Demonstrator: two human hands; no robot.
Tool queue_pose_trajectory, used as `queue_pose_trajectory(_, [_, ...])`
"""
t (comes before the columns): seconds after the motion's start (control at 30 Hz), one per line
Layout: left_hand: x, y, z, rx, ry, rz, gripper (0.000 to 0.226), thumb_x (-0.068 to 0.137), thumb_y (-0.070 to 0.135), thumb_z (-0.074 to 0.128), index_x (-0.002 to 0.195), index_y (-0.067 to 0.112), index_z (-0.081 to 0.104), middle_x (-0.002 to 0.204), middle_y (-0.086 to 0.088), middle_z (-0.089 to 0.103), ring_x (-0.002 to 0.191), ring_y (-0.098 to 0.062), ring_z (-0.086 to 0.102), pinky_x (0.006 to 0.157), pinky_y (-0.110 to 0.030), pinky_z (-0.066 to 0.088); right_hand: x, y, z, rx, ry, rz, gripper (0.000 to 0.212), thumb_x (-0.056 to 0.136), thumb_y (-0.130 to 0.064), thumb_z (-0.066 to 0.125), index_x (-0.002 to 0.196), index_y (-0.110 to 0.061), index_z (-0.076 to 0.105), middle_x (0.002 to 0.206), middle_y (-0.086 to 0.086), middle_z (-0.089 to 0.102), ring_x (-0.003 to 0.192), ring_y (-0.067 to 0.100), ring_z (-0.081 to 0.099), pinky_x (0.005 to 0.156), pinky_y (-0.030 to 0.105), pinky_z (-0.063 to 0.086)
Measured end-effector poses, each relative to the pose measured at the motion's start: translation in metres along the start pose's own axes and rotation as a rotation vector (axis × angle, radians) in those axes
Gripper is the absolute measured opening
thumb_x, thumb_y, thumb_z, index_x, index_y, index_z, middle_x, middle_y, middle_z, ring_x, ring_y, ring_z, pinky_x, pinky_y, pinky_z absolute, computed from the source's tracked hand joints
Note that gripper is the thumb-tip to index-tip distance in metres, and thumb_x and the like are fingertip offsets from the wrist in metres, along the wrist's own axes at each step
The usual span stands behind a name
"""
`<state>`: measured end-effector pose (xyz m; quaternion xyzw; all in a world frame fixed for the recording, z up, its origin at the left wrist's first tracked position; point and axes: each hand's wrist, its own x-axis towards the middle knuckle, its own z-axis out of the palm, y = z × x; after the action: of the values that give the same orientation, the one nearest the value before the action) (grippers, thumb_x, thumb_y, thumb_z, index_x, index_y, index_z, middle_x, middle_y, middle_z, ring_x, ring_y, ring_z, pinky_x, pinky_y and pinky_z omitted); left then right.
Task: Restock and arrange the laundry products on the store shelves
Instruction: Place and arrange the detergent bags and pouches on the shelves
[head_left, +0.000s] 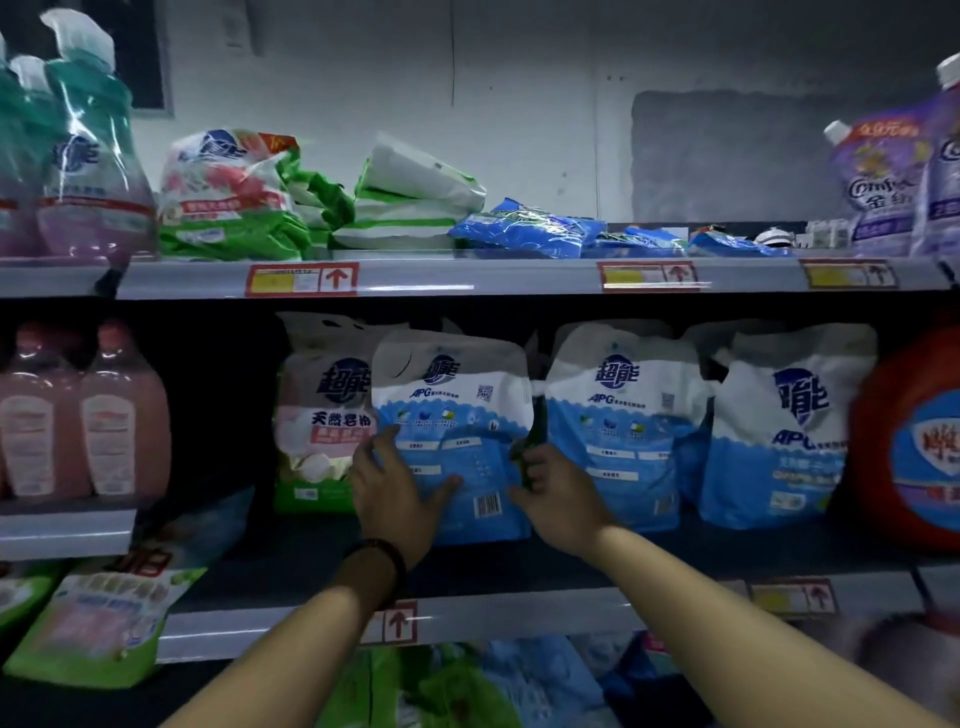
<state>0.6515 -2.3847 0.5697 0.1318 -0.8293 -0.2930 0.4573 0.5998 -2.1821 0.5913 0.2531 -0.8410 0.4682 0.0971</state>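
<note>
The middle shelf (519, 566) carries a row of standing detergent packs. The top shelf (519, 278), at 12 o'clock, carries heaped green bags (234, 208) and flat blue packs (524, 228). A red jug (909, 441) stands at 3 o'clock on the middle shelf. The blue bag (457, 415) stands upright at the centre of that shelf, and a pink bag (322, 410) overlaps it at 9 o'clock. The left hand (395, 483) lies released, fingers spread flat on the bag's lower left face. The right hand (550, 493) grasps the bag's right edge with curled fingers.
</note>
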Motion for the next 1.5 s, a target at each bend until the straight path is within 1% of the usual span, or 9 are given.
queue_pose_trajectory(0.13, [0.028,-0.031,-0.002,-0.379,-0.228,-0.237,0.115,0.058,0.068,0.091,0.145,0.035,0.024,0.146,-0.007,0.048,0.132,-0.031,0.054,0.105,-0.055,0.053,0.020,0.003,0.016,0.111,-0.025,0.058,0.056,0.095,-0.028,0.078,0.140,-0.019,0.047,0.123,-0.003,0.062,0.095,0.003,0.064,0.078,0.023,0.057])
queue_pose_trajectory(0.2, [0.034,-0.035,0.000,-0.536,-0.323,-0.293,0.101,0.069,0.053,0.089,0.143,0.037,0.022,0.140,-0.003,0.055,0.121,-0.026,0.063,0.101,-0.051,0.056,0.030,0.007,0.024,0.187,-0.044,0.098,0.069,0.088,-0.029,0.084,0.142,-0.019,0.043,0.125,-0.004,0.063,0.094,0.002,0.064,0.071,0.018,0.053])
queue_pose_trajectory(0.3, [0.039,-0.046,0.010,-0.638,-0.334,-0.326,0.113,0.071,0.037,0.094,0.151,0.039,0.015,0.133,0.001,0.060,0.114,-0.023,0.067,0.100,-0.053,0.057,0.043,0.013,0.036,0.287,-0.043,0.145,0.091,0.069,-0.037,0.097,0.142,-0.024,0.044,0.131,-0.005,0.065,0.109,0.013,0.069,0.093,0.035,0.061])
queue_pose_trajectory(0.43, [0.041,-0.058,0.014,-0.674,-0.313,-0.337,0.097,0.056,0.031,0.103,0.137,0.021,0.051,0.119,-0.004,0.076,0.100,-0.020,0.077,0.084,-0.046,0.065,0.048,0.023,0.049,0.399,-0.064,0.171,0.105,0.046,-0.051,0.102,0.137,-0.028,0.054,0.122,-0.012,0.075,0.107,0.012,0.075,0.098,0.044,0.061])
queue_pose_trajectory(0.63, [0.018,-0.065,0.001,-0.600,-0.297,-0.211,0.097,0.039,0.030,0.109,0.122,0.026,0.062,0.115,0.006,0.079,0.104,-0.014,0.077,0.090,-0.045,0.063,0.031,0.024,0.051,0.375,0.030,0.144,0.081,0.044,-0.027,0.104,0.116,-0.026,0.065,0.115,-0.009,0.075,0.103,0.012,0.074,0.086,0.038,0.065])
queue_pose_trajectory(0.93, [-0.014,-0.028,-0.042,-0.643,-0.403,-0.132,0.090,0.049,0.012,0.103,0.127,0.027,0.062,0.119,0.009,0.077,0.110,-0.018,0.075,0.092,-0.043,0.063,-0.014,0.010,0.007,0.374,-0.102,0.106,0.066,0.068,-0.003,0.096,0.120,-0.026,0.062,0.125,-0.009,0.069,0.114,0.012,0.067,0.077,0.014,0.057])
queue_pose_trajectory(1.1, [-0.031,0.022,-0.023,-0.578,-0.418,0.005,0.089,0.054,0.017,0.105,0.128,0.032,0.059,0.124,0.013,0.075,0.113,-0.011,0.073,0.095,-0.048,0.061,-0.037,0.023,-0.044,0.276,-0.018,0.250,0.074,0.066,-0.008,0.098,0.129,-0.011,0.059,0.131,-0.003,0.065,0.116,0.021,0.063,0.089,0.031,0.055])
queue_pose_trajectory(1.3, [-0.059,0.088,0.039,-0.556,-0.401,0.110,0.084,0.054,0.038,0.103,0.124,0.042,0.058,0.122,0.020,0.073,0.113,-0.006,0.071,0.094,-0.045,0.061,-0.055,0.068,-0.115,0.261,0.094,0.306,0.071,0.073,-0.003,0.094,0.134,-0.008,0.057,0.132,0.001,0.063,0.111,0.020,0.062,0.086,0.031,0.054])
queue_pose_trajectory(1.5, [-0.072,0.134,0.084,-0.529,-0.437,0.149,0.085,0.059,0.054,0.098,0.131,0.042,0.054,0.134,0.020,0.066,0.123,-0.010,0.064,0.100,-0.043,0.059,-0.060,0.102,-0.168,0.198,0.157,0.329,0.059,0.076,-0.004,0.092,0.120,-0.013,0.055,0.120,-0.002,0.062,0.112,0.023,0.061,0.096,0.040,0.054])
